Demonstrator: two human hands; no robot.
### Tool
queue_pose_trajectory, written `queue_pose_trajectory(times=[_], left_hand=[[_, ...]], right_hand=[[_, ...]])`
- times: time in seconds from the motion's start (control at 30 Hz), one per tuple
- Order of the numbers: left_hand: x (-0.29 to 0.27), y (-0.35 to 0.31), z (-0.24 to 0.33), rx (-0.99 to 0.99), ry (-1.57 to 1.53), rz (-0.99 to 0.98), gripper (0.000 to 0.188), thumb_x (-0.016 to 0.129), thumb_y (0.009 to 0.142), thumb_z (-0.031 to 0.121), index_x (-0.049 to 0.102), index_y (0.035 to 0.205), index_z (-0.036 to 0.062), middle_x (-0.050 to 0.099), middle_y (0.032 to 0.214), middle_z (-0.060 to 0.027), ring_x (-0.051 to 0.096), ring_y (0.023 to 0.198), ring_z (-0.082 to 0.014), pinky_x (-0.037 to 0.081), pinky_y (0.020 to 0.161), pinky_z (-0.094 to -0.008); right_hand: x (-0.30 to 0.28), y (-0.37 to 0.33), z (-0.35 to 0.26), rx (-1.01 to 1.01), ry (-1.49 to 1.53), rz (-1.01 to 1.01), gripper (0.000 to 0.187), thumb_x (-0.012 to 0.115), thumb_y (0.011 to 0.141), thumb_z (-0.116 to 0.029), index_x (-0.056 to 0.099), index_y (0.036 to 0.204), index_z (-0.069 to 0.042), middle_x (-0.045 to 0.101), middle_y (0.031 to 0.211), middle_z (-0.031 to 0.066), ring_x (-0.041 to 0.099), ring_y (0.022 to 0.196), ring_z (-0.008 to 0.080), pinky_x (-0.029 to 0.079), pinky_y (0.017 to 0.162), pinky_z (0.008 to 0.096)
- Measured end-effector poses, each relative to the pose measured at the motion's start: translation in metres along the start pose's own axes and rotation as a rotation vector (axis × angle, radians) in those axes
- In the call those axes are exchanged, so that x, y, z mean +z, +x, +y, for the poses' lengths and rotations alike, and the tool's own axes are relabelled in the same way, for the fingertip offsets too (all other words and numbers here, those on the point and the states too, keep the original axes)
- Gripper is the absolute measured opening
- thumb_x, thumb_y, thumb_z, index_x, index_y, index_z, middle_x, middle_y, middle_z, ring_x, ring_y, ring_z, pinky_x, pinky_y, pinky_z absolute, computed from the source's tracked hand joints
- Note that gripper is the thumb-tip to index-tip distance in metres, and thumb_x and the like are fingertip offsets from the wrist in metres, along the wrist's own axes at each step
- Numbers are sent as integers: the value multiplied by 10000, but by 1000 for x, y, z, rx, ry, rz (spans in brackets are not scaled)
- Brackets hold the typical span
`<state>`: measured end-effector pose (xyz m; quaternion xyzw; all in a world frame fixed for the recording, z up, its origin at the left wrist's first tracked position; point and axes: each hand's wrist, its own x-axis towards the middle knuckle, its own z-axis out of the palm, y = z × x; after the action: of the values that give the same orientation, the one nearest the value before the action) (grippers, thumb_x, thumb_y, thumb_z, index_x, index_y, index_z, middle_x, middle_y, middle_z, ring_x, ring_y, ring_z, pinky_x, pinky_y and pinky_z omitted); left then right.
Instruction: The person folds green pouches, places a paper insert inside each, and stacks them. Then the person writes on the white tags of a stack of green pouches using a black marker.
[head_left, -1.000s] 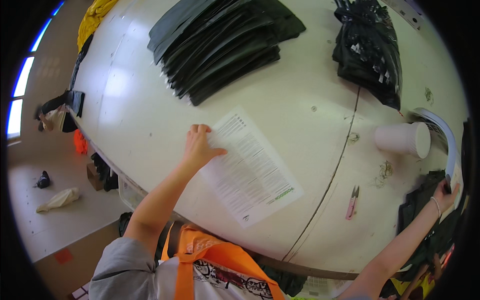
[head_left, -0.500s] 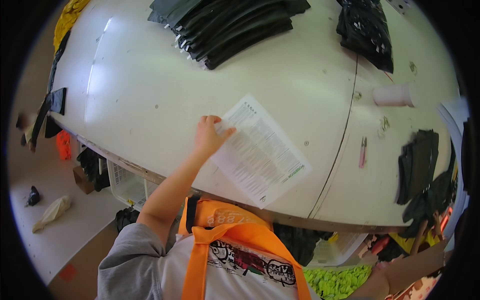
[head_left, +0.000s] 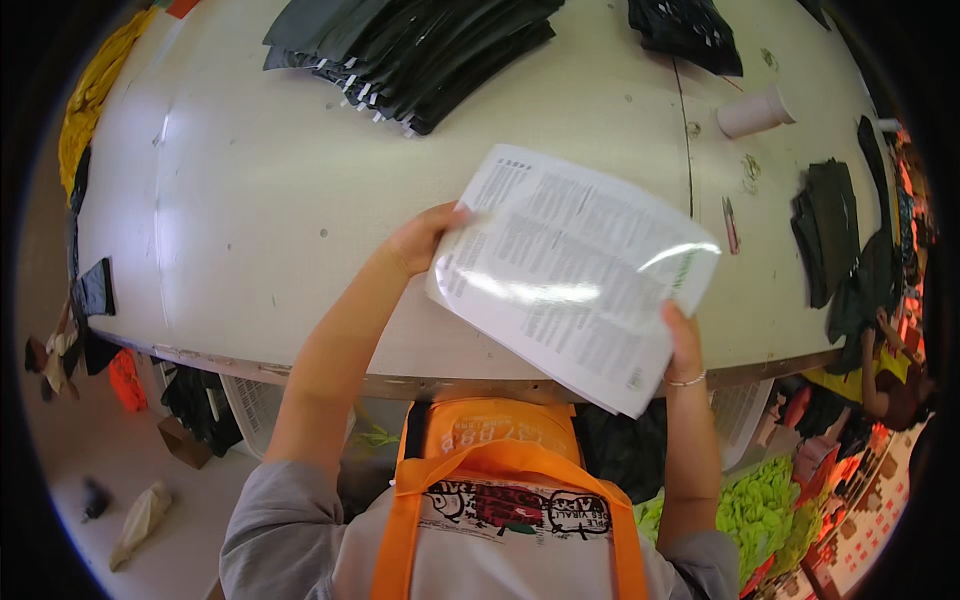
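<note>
Both my hands hold a stack of glossy printed sheets (head_left: 575,260) tilted over the near part of the table; they look like clear plastic over dense lines of print, and I cannot tell whether they are bags. At the upper left edge, my left hand (head_left: 430,236) is closed, its thumb on the top face. My right hand (head_left: 684,345), with a thin bracelet at the wrist, grips the lower right edge, thumb on top and fingers hidden beneath. Light glares off the top sheet. Whatever lies on the table under the stack is hidden.
Dark folded garments with white tags (head_left: 420,60) lie fanned at the far side of the white table (head_left: 250,290). A dark bagged bundle (head_left: 685,35), a pale cup on its side (head_left: 755,112), small pink-handled snips (head_left: 731,225) and folded dark cloth (head_left: 828,235) are to the right.
My right hand has come up from the lower right and now grips a glossy stack. My left hand, earlier on a single printed sheet on the table, holds the stack's other side. The view has shifted.
</note>
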<state>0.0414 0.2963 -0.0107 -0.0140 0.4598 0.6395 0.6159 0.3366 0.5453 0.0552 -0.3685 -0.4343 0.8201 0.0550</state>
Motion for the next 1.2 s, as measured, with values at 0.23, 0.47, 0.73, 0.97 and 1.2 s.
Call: queue_pose_trajectory(times=[0.23,0.47,0.73,0.97,1.2], left_hand=[[9,-5,-18,-64,242,118,562,600,919,123,360,1399,-44,564,1263,-180,581,1143,-262,492,947,-374],[0,12,-9,-107,296,121,575,621,913,148,365,1390,-48,560,1270,-176,573,1150,-242,480,956,-366],[-7,11,-13,-106,335,121,572,620,913,144,366,1381,-63,555,1280,-177,564,1157,-238,463,968,-351],[-5,12,-12,-88,340,81,619,651,887,145,354,1391,-59,543,1300,-167,536,1191,-239,429,1005,-356],[4,8,-4,-93,544,178,587,661,867,131,406,1362,-53,572,1261,-157,550,1154,-223,435,980,-342]], right_hand=[[-20,-5,101,50,-346,411,587,454,990,-446,525,1239,80,616,1170,175,616,1003,249,486,861,362],[4,2,95,-5,-1102,635,583,456,960,-487,659,927,58,652,773,261,633,728,424,497,692,476],[11,-3,109,-56,-951,823,487,534,941,-454,634,874,18,637,744,200,615,683,329,470,636,400],[8,-3,132,-237,-343,860,334,597,944,-308,565,902,21,502,705,-10,432,656,99,398,617,269],[-37,-5,52,-265,-921,639,226,637,898,-149,612,1044,21,578,806,70,544,712,175,449,649,306]])
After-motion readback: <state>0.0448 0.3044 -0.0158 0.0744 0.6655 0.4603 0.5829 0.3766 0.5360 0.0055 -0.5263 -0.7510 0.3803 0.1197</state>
